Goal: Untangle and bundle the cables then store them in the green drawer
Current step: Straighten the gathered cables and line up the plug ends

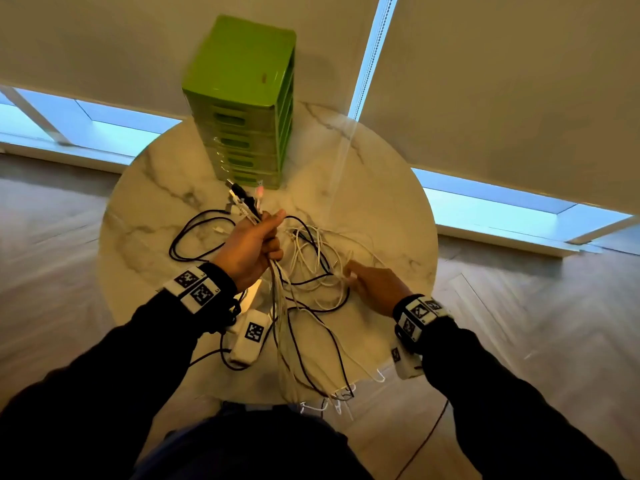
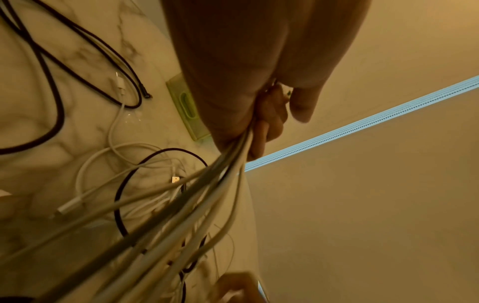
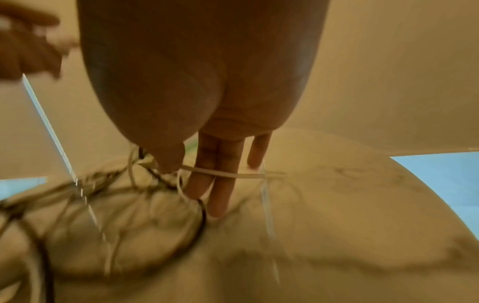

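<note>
Cables (image 1: 304, 271), black and white mixed: one end of several gathered in a fist, plug ends (image 1: 242, 199) fanned out above it toward the drawer unit; the rest trailing down in loose, crossed loops over the table (image 1: 381, 209), some ends hanging past the near edge. One black loop (image 1: 194, 233) lying apart to the left, outside the gathered set. Left hand (image 1: 254, 245) raised above the table, fingers curled tight round the gathered strands (image 2: 228, 184). Right hand (image 1: 375, 287) low over the tangle, fingers (image 3: 217, 184) straight and threaded among the loops, a white strand (image 3: 233, 175) running across them; thumb close to that strand, a true pinch not certain through the blur. Drawer unit (image 1: 242, 102), green, upright at the far side of the table, every drawer front visible shut. Judged stage: early. Ends partly collected, loops not yet separated, no coil formed, no tie on, nothing stored. Left to do: freeing the crossings, adding the stray black cable, coiling, opening a drawer, placing the bundle inside.
</note>
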{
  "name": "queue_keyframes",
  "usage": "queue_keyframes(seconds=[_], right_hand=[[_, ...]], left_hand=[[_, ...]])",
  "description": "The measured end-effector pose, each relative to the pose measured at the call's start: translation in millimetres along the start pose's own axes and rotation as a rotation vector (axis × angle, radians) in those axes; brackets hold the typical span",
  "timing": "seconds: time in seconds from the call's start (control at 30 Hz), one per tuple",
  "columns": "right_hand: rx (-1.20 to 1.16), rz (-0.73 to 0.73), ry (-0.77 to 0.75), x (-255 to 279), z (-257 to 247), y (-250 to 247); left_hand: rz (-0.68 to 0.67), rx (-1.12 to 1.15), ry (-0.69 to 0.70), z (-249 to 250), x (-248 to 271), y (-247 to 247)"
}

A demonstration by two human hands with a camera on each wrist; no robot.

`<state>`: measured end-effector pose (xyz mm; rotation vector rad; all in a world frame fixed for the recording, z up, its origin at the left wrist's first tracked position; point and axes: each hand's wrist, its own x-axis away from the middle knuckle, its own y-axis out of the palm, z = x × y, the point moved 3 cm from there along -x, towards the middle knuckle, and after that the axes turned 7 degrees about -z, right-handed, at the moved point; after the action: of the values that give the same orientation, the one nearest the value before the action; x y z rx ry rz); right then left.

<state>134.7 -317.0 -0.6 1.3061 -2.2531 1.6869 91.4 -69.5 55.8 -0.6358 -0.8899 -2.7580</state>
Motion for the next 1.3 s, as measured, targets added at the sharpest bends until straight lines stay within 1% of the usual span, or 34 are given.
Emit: queue_keyframes(seconds=[0.03, 0.1, 0.17, 0.23, 0.27, 0.37, 0.5, 0.57, 0.63, 0.7, 0.77, 0.83, 0.9, 0.97, 1.07, 1.17, 1.3], right_hand=[[-0.145, 0.085, -0.029, 1.8, -5.4, -15.3], [-0.349, 0.259, -0.064, 2.5, -17.1, -45.3], [-0.519, 0.334, -0.090, 2.0, -36.1, -66.4], [-0.681, 0.339, -0.137, 1.4, -59.4, -74.2], [-0.725, 0.326, -0.163, 1.3, -70.3, -73.2], [-0.792, 0.269, -0.217, 5.7, -95.5, -59.3], [-0.887, 0.231, -0.229, 12.8, -110.0, -44.5], [-0.868, 0.201, -0.269, 16.4, -112.8, -36.6], [-0.747, 0.186, -0.285, 19.6, -113.2, -25.6], [-0.608, 0.213, -0.262, 22.5, -113.0, -14.9], [-0.563, 0.312, -0.232, 24.7, -115.6, -12.7], [-0.567, 0.452, -0.204, 25.9, -120.2, -19.2], [-0.557, 0.531, -0.189, 26.3, -127.9, -29.9], [-0.498, 0.522, -0.190, 24.3, -137.2, -37.2], [-0.348, 0.490, -0.209, 21.7, -153.3, -40.5], [-0.246, 0.451, -0.217, 20.1, -163.5, -37.1], [-0.183, 0.434, -0.171, 17.9, -169.5, -29.2]], left_hand=[[0.015, 0.005, 0.001, -2.5, -0.8, -0.9], [0.015, 0.016, 0.009, -4.9, -2.2, 2.1], [-0.017, 0.019, 0.020, -5.5, -1.4, 11.9], [-0.059, -0.005, 0.042, -4.5, 2.1, 23.7], [-0.081, -0.021, 0.059, -4.4, 3.5, 28.0], [-0.134, -0.049, 0.091, -3.7, 6.9, 31.9], [-0.149, -0.081, 0.105, -2.0, 11.3, 23.6], [-0.136, -0.065, 0.108, 1.5, 12.2, 16.1], [-0.120, -0.036, 0.106, 6.1, 12.0, 8.3], [-0.112, -0.019, 0.107, 9.9, 13.2, 3.8], [-0.107, -0.003, 0.108, 8.4, 13.5, 0.4], [-0.128, 0.012, 0.104, 3.7, 13.5, -1.7], [-0.142, 0.001, 0.105, 0.5, 15.7, -1.2], [-0.173, -0.026, 0.110, -1.0, 20.6, 3.1], [-0.205, -0.059, 0.127, 1.8, 28.8, 10.4], [-0.170, -0.089, 0.137, 4.2, 31.8, 9.6], [-0.139, -0.138, 0.138, 2.7, 34.7, 0.3]])
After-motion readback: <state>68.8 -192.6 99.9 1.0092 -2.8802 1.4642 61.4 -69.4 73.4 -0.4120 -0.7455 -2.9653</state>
